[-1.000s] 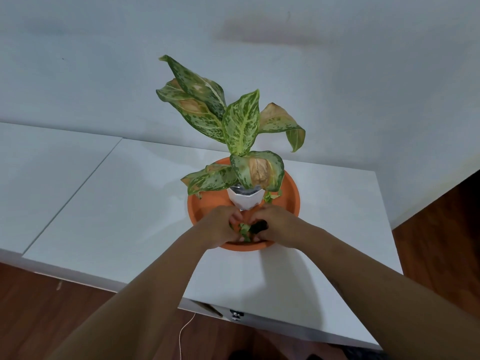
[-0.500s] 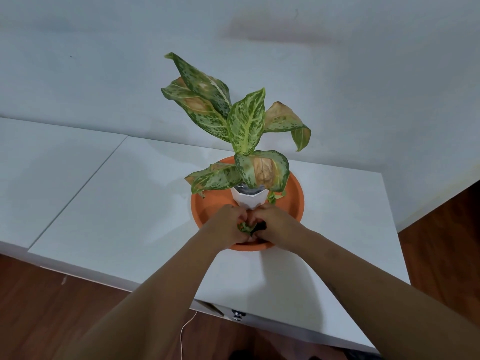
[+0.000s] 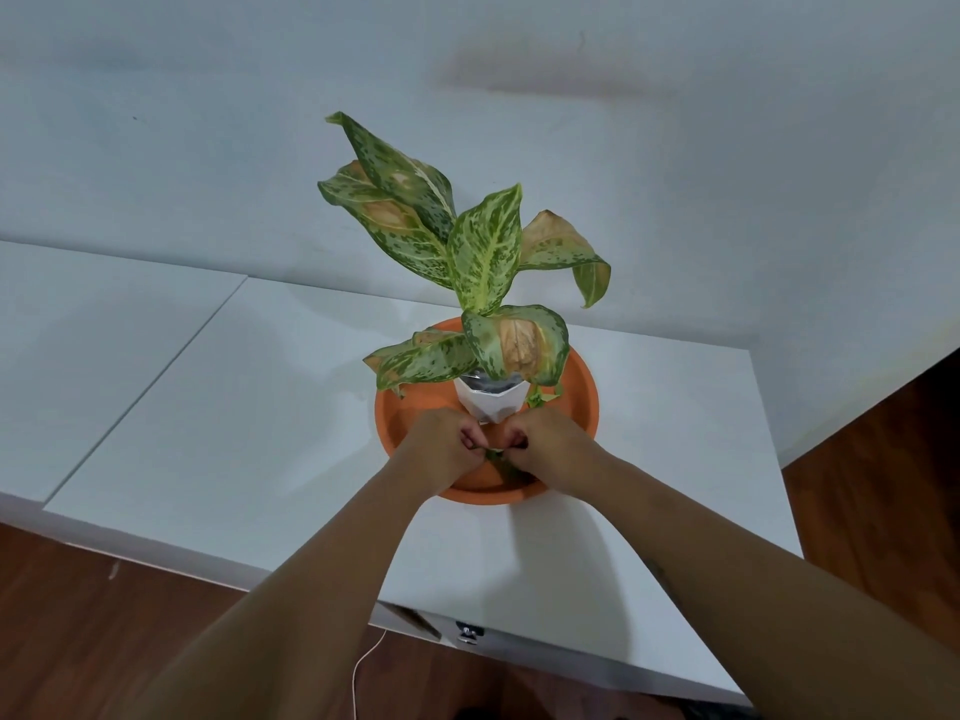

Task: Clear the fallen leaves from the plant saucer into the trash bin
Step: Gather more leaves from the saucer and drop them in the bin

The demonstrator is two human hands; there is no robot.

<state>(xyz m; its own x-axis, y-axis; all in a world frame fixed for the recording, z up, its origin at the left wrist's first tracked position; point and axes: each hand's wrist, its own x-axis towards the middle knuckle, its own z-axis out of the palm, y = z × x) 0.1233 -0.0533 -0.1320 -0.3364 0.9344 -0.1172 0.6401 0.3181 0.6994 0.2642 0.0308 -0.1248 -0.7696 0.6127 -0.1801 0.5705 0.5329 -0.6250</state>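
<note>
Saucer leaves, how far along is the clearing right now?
Nothing looks binned yet; no bin is in view. In hand: the left hand and right hand are closed together on green leaf scraps at the near side of the saucer. Left: lifting them out and carrying them to the bin.
</note>
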